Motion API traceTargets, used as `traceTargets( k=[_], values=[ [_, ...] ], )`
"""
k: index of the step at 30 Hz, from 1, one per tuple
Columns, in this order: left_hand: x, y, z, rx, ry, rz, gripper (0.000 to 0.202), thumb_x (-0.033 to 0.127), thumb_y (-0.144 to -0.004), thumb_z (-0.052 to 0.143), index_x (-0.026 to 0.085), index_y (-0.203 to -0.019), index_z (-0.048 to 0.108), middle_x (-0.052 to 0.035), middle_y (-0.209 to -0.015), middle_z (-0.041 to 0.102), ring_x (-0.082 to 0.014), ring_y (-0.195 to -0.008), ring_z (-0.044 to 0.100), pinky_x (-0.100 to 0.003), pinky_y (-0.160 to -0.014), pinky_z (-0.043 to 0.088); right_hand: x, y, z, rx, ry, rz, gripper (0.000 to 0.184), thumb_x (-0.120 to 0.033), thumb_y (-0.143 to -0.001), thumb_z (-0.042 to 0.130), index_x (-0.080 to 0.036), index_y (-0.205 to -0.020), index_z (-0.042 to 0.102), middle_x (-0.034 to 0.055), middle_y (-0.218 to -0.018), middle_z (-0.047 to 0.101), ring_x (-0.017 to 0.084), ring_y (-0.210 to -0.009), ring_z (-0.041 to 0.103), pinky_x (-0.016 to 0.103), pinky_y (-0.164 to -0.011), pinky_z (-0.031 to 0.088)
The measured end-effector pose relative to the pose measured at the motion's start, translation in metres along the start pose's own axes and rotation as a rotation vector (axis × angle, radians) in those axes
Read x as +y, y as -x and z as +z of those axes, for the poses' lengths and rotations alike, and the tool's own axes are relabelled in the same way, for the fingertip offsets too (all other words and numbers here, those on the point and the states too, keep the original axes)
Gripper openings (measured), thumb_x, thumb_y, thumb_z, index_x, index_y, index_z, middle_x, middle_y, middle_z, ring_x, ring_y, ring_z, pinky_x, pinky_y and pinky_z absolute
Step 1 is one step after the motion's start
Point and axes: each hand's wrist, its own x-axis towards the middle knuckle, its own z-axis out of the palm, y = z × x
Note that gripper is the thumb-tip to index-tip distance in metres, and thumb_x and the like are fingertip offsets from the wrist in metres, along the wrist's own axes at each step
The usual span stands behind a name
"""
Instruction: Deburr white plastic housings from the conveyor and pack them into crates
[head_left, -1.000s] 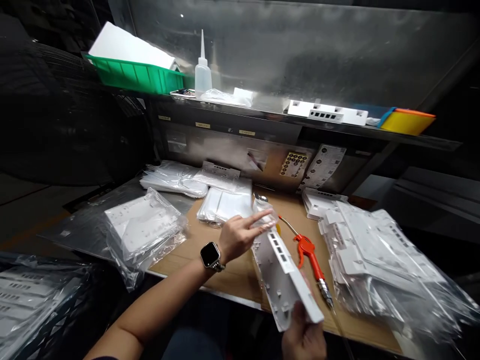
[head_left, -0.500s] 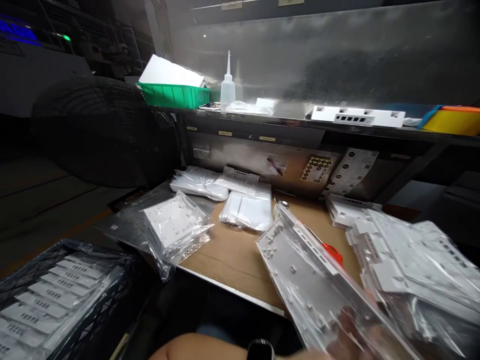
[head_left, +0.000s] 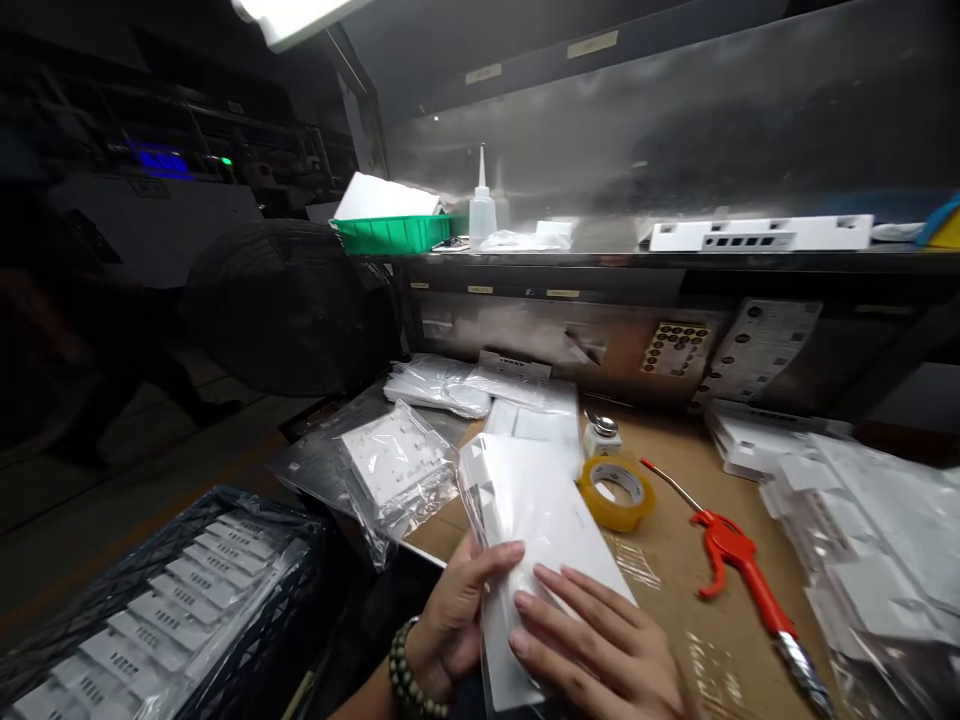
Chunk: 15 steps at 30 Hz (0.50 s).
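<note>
Low in the middle of the view, both hands meet on a white plastic panel in a clear bag (head_left: 536,510), which lies over the near edge of the cardboard-covered bench (head_left: 675,590). My left hand (head_left: 450,620), a bead bracelet at its wrist, grips the panel's left edge with the thumb on top. My right hand (head_left: 600,645) lies on the bag with its fingers stretched out flat.
A yellow tape roll (head_left: 615,490), a small bottle (head_left: 600,435) and a red air blow gun (head_left: 739,565) lie right of the panel. Bagged panels pile at the right (head_left: 870,530) and left (head_left: 397,465). A black crate (head_left: 150,610) of bagged parts stands lower left. The shelf (head_left: 600,262) carries a green bin (head_left: 390,232).
The bagged panel came from the right side to the bench's front centre. Both hands are now on it. The view swung left and up, and a tape roll has come into sight.
</note>
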Motion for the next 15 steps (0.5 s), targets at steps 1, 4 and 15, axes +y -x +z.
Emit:
traceTargets(
  k=[1,4,15],
  values=[
    [0.007,0.001,-0.006,0.066,-0.005,0.08,0.06,0.023,-0.064,0.089,0.021,-0.121,0.069,-0.013,-0.112,0.076,-0.0371,-0.111,0.072,-0.045,-0.09,0.061,-0.002,-0.011,0.002,-0.039,0.009,-0.027,0.018,-0.038,-0.097,0.069,-0.041,-0.112,0.079,-0.0002,-0.112,0.08,0.026,-0.118,0.073,0.053,-0.111,0.052],
    [0.044,-0.003,-0.033,0.216,0.005,0.276,0.053,0.022,-0.071,0.081,0.024,-0.122,0.067,-0.0104,-0.109,0.077,-0.0344,-0.103,0.074,-0.044,-0.085,0.064,-0.001,-0.029,-0.005,-0.235,0.091,-0.184,0.045,-0.028,-0.083,0.085,-0.044,-0.123,0.074,-0.001,-0.115,0.078,0.029,-0.114,0.074,0.052,-0.106,0.055],
    [0.181,-0.058,-0.158,0.866,-0.041,0.666,0.017,0.002,-0.079,0.068,0.011,-0.093,0.067,0.0,-0.074,0.069,-0.0119,-0.058,0.063,-0.021,-0.05,0.053,0.098,0.073,-0.057,-0.071,0.396,0.22,0.02,-0.039,-0.091,0.07,-0.035,-0.104,0.084,0.0057,-0.117,0.08,0.031,-0.11,0.076,0.05,-0.099,0.062]
  ],
)
